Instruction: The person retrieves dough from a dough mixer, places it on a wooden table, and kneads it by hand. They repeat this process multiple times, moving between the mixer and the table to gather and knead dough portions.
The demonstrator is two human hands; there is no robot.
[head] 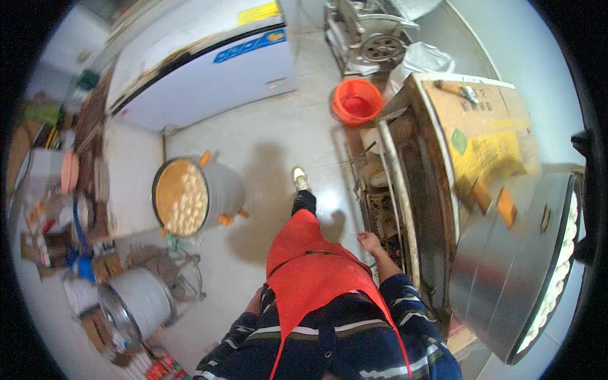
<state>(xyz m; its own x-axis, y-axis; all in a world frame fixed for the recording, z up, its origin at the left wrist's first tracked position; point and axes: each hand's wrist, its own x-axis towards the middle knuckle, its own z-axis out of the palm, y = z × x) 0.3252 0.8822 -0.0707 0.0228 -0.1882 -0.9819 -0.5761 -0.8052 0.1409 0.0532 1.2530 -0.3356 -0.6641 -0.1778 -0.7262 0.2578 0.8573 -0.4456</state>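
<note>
My right hand (369,242) hangs beside the red apron (308,251), its fingers loosely curled and nothing visible in them. It is nearest to the metal-framed stand (396,190) on the right. My left hand (255,301) is low at my left side, mostly hidden by my body and sleeve, so its fingers cannot be made out. One foot in a light shoe (300,179) is forward on the tiled floor (266,128). Ahead to the left stands a round metal drum (223,190) with orange handles; pale dough balls (187,209) cover part of its tan top surface.
A second metal drum (513,270), topped with pale dough pieces, stands close on the right. Beyond it is a cardboard-covered table (489,123). An orange bucket (357,102), a machine with a wheel (380,45) and a chest freezer (213,80) stand ahead. Clutter surrounds a metal pot (142,299) at left.
</note>
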